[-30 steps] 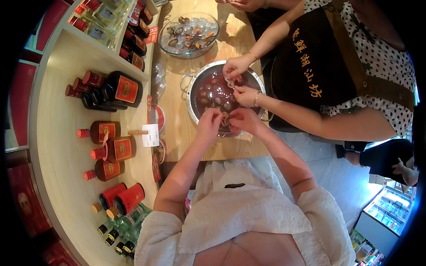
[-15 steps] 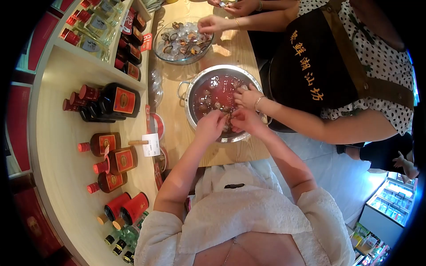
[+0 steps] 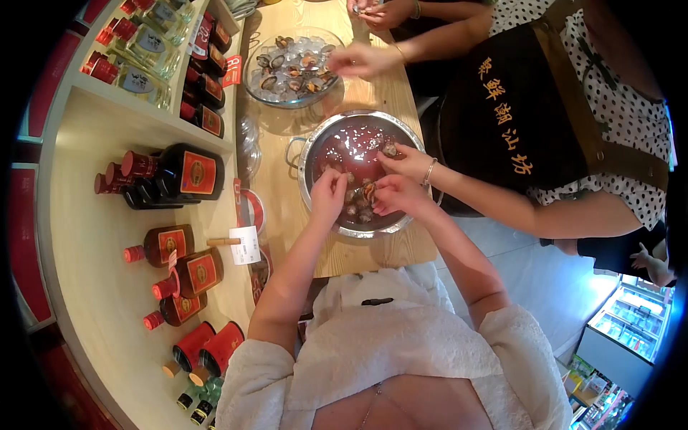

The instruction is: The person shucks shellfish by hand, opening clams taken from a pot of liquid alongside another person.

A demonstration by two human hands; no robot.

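Note:
A steel basin (image 3: 308,188) of reddish liquid stands in front of me, with several dark clams (image 3: 356,208) in it. My right hand (image 3: 400,195) is closed over the basin, its fingertips pinching an opened clam (image 3: 368,191) with orange flesh showing. To its left, my left hand (image 3: 330,195) has its fingers pressed together above the liquid; a small brownish bit shows at the tips, too small to name. A co-worker's hand (image 3: 407,163) reaches in from the right with a closed clam (image 3: 389,149).
Beyond the basin, a glass bowl (image 3: 251,89) holds ice and opened clams; the co-worker's other hand (image 3: 362,59) hovers at its right rim. Another person's hands (image 3: 383,12) are at the top. Shelves of bottles (image 3: 197,172) line the left, with a price card (image 3: 246,245) jutting out.
My hands have moved apart, and an opened clam now shows at my right fingertips. The co-worker's near hand has lifted a clam from the liquid; the other has drawn back from the bowl.

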